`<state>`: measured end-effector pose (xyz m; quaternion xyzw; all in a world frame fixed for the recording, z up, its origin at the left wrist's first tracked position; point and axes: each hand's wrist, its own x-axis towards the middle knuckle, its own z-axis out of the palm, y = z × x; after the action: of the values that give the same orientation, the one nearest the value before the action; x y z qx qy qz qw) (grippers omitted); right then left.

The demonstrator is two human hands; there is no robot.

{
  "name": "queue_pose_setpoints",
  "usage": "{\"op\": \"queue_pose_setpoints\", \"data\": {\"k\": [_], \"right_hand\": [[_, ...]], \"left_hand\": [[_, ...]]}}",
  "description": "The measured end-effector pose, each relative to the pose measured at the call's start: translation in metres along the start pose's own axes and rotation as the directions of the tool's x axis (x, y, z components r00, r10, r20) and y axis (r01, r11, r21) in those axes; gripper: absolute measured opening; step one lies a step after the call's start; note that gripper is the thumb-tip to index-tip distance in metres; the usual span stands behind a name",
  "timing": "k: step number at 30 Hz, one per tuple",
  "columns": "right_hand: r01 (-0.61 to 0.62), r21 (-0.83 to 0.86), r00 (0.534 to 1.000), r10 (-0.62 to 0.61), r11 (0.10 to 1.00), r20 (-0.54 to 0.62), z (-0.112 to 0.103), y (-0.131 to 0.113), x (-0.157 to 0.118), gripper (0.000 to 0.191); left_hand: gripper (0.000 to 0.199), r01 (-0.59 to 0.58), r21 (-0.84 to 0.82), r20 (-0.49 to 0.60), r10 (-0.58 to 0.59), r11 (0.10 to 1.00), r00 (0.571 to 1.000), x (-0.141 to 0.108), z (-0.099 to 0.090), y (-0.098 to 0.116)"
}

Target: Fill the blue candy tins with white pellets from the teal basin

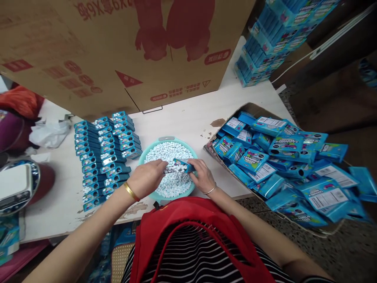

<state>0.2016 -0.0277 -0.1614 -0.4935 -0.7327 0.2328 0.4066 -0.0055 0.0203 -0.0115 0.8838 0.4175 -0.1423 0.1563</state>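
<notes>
A round mint-green basin (pixel 190 192) full of small pale candies (pixel 169 151) stands in front of me. Over it, my right hand (pixel 204 175) grips a small blue candy box (pixel 182 163), tilted so that one end points at my left hand. My left hand (pixel 149 177) is closed just beside that box, fingers bent down over the candies. White candies are heaped between the two hands. What the left fingers hold is too small and partly hidden to make out.
Rows of blue boxes (pixel 103 157) stand left of the basin, several with candies showing in their openings. An open carton (pixel 250 108) heaped with blue boxes lies at right. A large cardboard box (pixel 103 51) blocks the back; stacked blue packs (pixel 262 51) rise behind right.
</notes>
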Motion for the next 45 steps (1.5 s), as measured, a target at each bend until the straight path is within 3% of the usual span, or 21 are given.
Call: {"op": "queue_pose_setpoints", "data": {"k": [3,6,8,10,13,17,21,23,26,31,36,41,45], "right_hand": [[0.029,0.012,1.0,-0.029,1.0,-0.005,0.006,-0.002,0.0,0.038],[0.037,0.027,0.999,-0.037,0.999,0.0,0.009,-0.002,-0.001,0.038],[0.026,0.032,1.0,-0.026,0.999,0.002,0.009,-0.001,-0.002,0.037],[-0.003,0.036,1.0,0.003,0.999,-0.001,0.006,0.002,-0.004,0.036],[-0.07,0.045,0.997,0.071,0.997,-0.019,-0.003,0.007,-0.006,0.036],[-0.146,0.049,0.988,0.149,0.988,-0.048,-0.017,0.014,-0.008,0.036],[-0.171,0.023,0.982,0.172,0.985,-0.078,-0.026,0.018,-0.01,0.035],[-0.183,0.018,0.979,0.184,0.983,-0.092,-0.028,0.019,-0.011,0.034],[-0.222,0.038,0.969,0.224,0.974,-0.101,-0.026,0.02,-0.012,0.032],[-0.262,0.05,0.956,0.267,0.964,-0.126,-0.024,0.022,-0.015,0.032],[-0.236,0.026,0.963,0.238,0.971,-0.125,-0.025,0.02,-0.014,0.032],[-0.154,0.024,0.986,0.155,0.988,-0.056,-0.013,0.013,-0.009,0.037],[-0.055,0.037,0.998,0.056,0.998,-0.014,0.0,0.005,-0.005,0.039]], "left_hand": [[0.034,0.054,0.2,0.046,-0.065,0.978,0.997,0.001,-0.02,0.03],[0.041,0.02,0.288,0.054,-0.037,0.957,0.998,-0.001,-0.034,0.05],[0.04,0.013,0.286,0.049,-0.028,0.958,0.998,-0.004,-0.036,0.047],[0.033,0.066,0.241,0.023,-0.074,0.968,0.997,-0.008,-0.028,0.029],[0.023,0.212,0.109,0.004,-0.214,0.971,0.977,-0.01,0.011,-0.019],[0.015,0.334,-0.071,0.162,-0.319,0.94,0.934,0.001,0.099,-0.067],[0.017,0.294,-0.285,0.134,-0.266,0.912,0.955,0.031,0.171,-0.061],[0.022,0.267,-0.344,0.099,-0.248,0.9,0.964,0.047,0.19,-0.049],[0.027,0.224,-0.438,0.045,-0.227,0.871,0.973,0.063,0.202,-0.038],[0.026,0.137,-0.551,-0.025,-0.181,0.823,0.983,0.054,0.184,-0.039],[0.024,0.006,-0.584,-0.133,-0.103,0.812,0.986,0.016,0.128,-0.045],[0.023,-0.055,-0.425,-0.132,-0.002,0.903,0.991,-0.007,0.062,-0.034],[0.02,0.014,-0.183,0.003,-0.014,0.983,1.0,-0.007,0.02,-0.012]]}}
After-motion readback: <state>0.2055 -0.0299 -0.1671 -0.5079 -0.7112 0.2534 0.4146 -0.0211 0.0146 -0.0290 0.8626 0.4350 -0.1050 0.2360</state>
